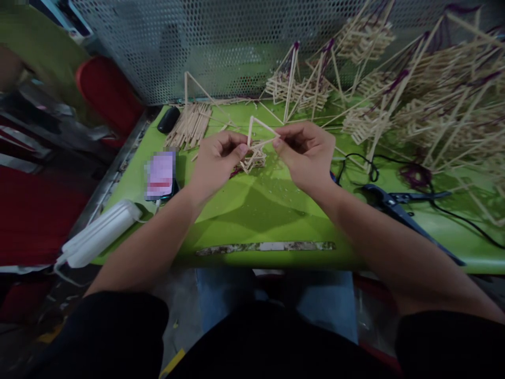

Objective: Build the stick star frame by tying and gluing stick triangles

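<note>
Peaked wooden-stick frame [265, 126], its left leg pinched by thumb and fingers of my left hand [216, 159], its right corner likewise by my right hand [310, 153], small stick lattice [255, 159] just below the frame.

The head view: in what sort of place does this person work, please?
Probably a craft workshop or workbench: the green tabletop bears a pile of loose wooden sticks and many stick structures with purple thread.
</note>
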